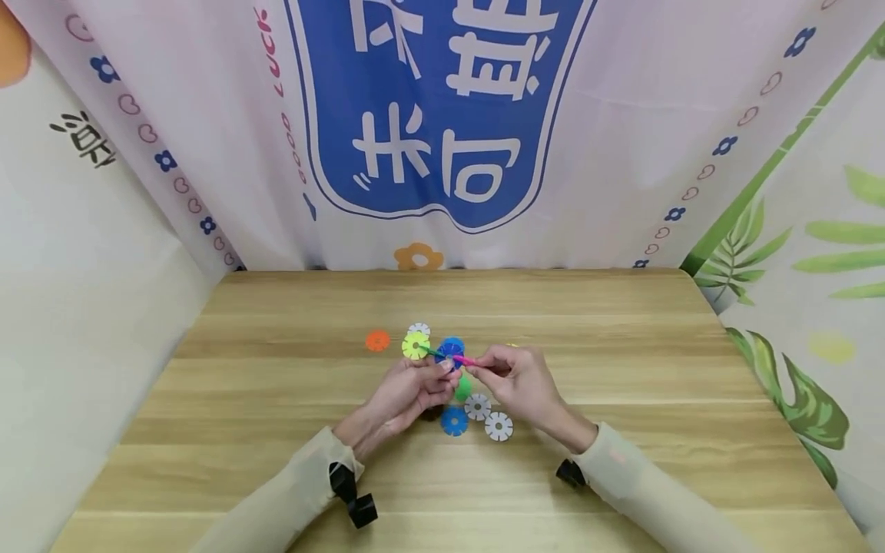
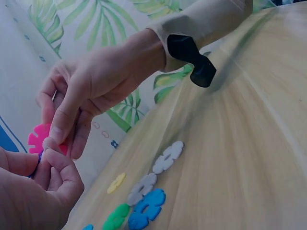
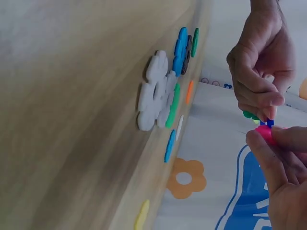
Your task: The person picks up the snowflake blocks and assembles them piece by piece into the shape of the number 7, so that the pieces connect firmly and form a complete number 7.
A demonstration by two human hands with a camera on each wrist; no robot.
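Observation:
Notched plastic flower discs are between the two hands, above the table. My left hand (image 1: 411,393) pinches a dark blue disc (image 1: 445,352) between thumb and fingers. Joined to it on the left are a green disc (image 1: 433,352), seen edge-on, and a yellow-green disc (image 1: 415,346). My right hand (image 1: 524,382) pinches a pink disc (image 1: 465,360) between thumb and fingertips, its edge right at the dark blue disc. In the left wrist view the pink disc (image 2: 39,139) shows its notched rim, and the left fingers hide most of the dark blue one.
Loose discs lie on the wooden table (image 1: 276,461): an orange disc (image 1: 377,341), a white disc (image 1: 419,329), a bright blue disc (image 1: 454,421), a green disc (image 1: 463,389), and two grey-white ones, the nearer disc (image 1: 498,426) among them. A yellow disc (image 2: 116,183) lies beyond. A printed curtain (image 1: 622,153) hangs behind.

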